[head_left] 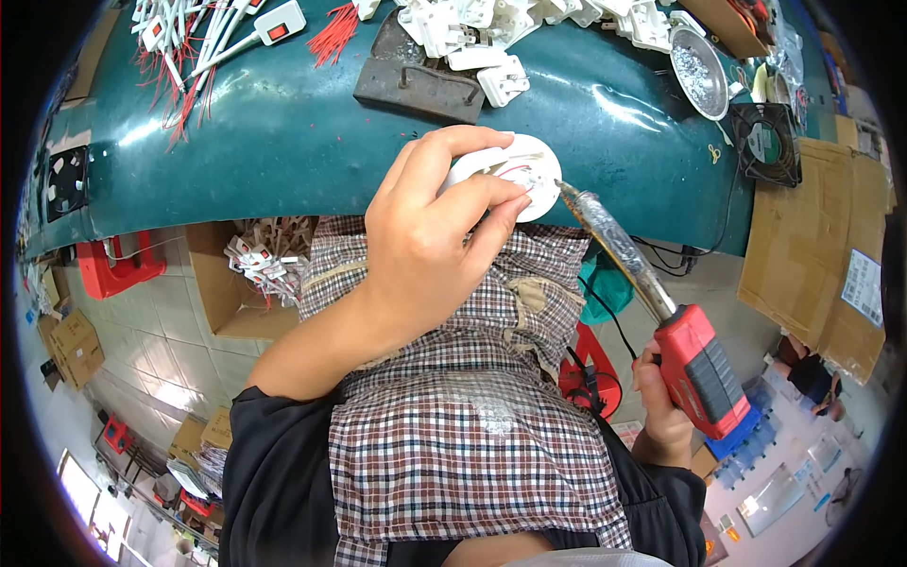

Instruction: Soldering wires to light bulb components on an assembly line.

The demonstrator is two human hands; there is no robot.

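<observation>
My left hand pinches a round white plastic housing at the front edge of the green table. A thin red wire and small parts show inside it, partly covered by my fingers. In my right hand is a soldering iron with a red and black handle. Its long metal barrel slants up to the left, and the tip is at the right rim of the housing. Whether the tip touches it, I cannot tell.
A dark metal block with a handle lies beyond my left hand, before a pile of white plug housings. White switch cables and red wires lie far left. A metal bowl, black fan and cardboard are right.
</observation>
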